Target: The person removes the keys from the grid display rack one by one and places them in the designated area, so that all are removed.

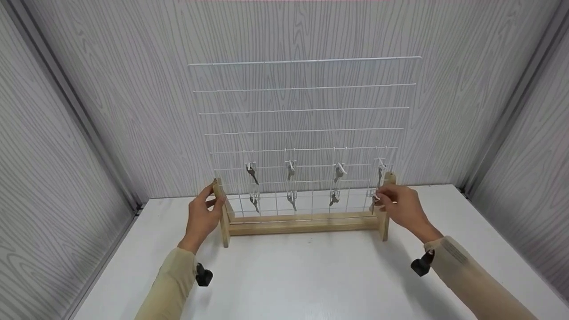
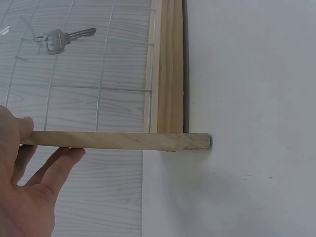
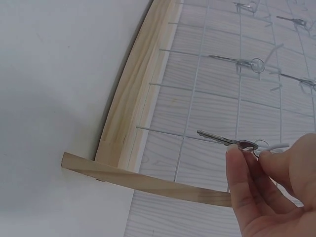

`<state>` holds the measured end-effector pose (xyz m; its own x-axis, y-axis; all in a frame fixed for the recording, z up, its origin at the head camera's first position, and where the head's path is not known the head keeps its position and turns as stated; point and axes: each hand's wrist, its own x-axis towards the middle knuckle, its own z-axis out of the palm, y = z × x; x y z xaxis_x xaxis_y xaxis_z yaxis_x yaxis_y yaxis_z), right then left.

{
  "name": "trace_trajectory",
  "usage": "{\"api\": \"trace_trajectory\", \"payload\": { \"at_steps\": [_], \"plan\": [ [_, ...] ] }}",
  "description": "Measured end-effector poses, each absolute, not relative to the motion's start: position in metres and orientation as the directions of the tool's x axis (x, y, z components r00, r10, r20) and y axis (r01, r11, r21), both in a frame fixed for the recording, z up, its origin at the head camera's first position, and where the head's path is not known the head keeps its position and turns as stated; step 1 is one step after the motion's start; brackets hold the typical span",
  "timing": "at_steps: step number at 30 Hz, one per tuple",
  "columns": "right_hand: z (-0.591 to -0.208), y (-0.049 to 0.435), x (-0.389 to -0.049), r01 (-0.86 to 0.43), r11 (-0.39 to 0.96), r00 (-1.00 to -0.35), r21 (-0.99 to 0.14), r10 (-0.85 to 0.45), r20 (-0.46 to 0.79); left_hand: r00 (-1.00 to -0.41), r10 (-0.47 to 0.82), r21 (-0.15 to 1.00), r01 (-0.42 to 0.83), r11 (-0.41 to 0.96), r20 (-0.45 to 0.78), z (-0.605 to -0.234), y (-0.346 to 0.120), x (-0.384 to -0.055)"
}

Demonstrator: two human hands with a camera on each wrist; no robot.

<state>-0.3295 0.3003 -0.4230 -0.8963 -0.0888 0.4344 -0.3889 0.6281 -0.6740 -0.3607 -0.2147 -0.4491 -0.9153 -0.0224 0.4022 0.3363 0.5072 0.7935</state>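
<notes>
My left hand (image 1: 204, 218) holds the left wooden upright (image 1: 225, 233) of a stand, its thumb on the inner face and its fingers on the outer face. At the stand's right end, my right hand (image 1: 403, 208) pinches a key (image 3: 217, 138) by its head and ring, beside a white hook on the lower row. Whether the ring is on that hook or off it, I cannot tell. The white wire grid (image 1: 306, 131) rises from the stand's wooden base bar (image 1: 302, 226). Several other keys, such as one at the lower left (image 2: 57, 41), hang from hooks in two rows.
The stand stands on a white table (image 1: 306, 280) near its back edge. Behind it rises a grey wood-grain wall panel (image 1: 293, 26), with side panels at left and right. A black wrist camera (image 1: 203, 275) sits at each sleeve cuff.
</notes>
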Motion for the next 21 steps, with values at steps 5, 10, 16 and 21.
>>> {"api": "trace_trajectory", "payload": {
  "at_steps": [5,10,16,21],
  "plan": [
    [-0.423,0.301,-0.327,-0.396,0.623,-0.890,-0.675,-0.080,0.449,-0.915,-0.019,0.800,0.343,0.493,0.403,-0.451,-0.215,-0.361],
    [-0.420,0.302,-0.323,-0.405,0.629,-0.881,-0.664,-0.075,0.466,-0.911,-0.016,0.797,0.352,0.491,0.413,-0.451,-0.215,-0.361],
    [-0.417,0.302,-0.318,-0.422,0.618,-0.874,-0.663,-0.083,0.479,-0.912,-0.018,0.796,0.348,0.495,0.410,-0.450,-0.216,-0.362],
    [-0.415,0.303,-0.312,-0.437,0.625,-0.863,-0.647,-0.088,0.497,-0.910,-0.010,0.792,0.355,0.497,0.414,-0.450,-0.216,-0.362]
  ]
}}
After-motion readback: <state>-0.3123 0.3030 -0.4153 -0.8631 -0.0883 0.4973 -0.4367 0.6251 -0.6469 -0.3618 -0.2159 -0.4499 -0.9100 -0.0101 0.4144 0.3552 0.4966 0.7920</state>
